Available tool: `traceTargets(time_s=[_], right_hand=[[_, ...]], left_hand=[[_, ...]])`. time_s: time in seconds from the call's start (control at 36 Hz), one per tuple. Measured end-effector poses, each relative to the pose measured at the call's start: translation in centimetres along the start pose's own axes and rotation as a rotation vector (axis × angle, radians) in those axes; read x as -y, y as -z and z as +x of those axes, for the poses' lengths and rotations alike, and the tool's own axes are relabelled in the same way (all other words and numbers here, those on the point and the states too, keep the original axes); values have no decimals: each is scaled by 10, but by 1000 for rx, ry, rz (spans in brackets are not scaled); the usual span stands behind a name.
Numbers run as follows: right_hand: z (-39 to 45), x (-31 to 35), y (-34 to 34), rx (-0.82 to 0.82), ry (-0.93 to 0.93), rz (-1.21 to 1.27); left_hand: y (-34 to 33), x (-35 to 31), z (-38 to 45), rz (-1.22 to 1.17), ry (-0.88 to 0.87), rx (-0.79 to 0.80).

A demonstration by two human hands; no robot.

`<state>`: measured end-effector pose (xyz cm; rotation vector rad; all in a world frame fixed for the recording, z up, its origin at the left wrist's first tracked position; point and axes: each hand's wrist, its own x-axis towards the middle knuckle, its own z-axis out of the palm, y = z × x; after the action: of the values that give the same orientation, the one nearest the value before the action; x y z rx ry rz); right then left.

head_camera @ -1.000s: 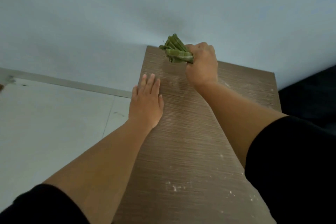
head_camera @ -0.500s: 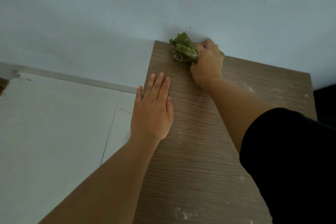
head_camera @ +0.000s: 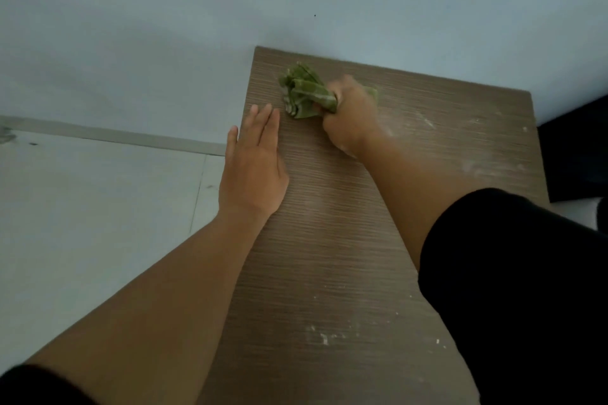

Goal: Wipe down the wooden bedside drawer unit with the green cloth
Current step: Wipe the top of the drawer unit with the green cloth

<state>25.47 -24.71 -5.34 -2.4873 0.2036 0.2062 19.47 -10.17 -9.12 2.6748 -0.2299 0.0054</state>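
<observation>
The wooden drawer unit's top (head_camera: 329, 240) fills the middle of the view, brown with a fine grain and white dust specks. My right hand (head_camera: 352, 115) is closed around the bunched green cloth (head_camera: 304, 94) and presses it onto the far left part of the top, a little short of the wall. My left hand (head_camera: 255, 168) lies flat, palm down, fingers together, on the left edge of the top just beside the cloth. The unit's front and drawers are hidden from this angle.
A pale blue wall (head_camera: 230, 10) runs along the back edge of the unit. White floor tiles (head_camera: 82, 223) lie to the left below a grey skirting strip. Something dark (head_camera: 575, 158) stands close against the unit's right side.
My right hand has pulled the cloth back from the wall edge toward me and slightly left. My left hand stays flat on the left edge.
</observation>
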Motion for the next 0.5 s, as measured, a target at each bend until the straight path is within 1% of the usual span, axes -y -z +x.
traceTargets(time_s=[0.08,0.22,0.39,0.5], right_hand=[[-23,-3,-4,12,46,-25],[-65,-8,-12,49,74,-69],[-123,-14,-24,75,85,-70],[-166,-16,-32,86,73,-63]], left_hand=[[2,1,-1,-41,-16,-14],[3,12,-12,-64,-111,-22],[8,15,-56,-25,-118,80],[19,10,-87,-7,-94,191]])
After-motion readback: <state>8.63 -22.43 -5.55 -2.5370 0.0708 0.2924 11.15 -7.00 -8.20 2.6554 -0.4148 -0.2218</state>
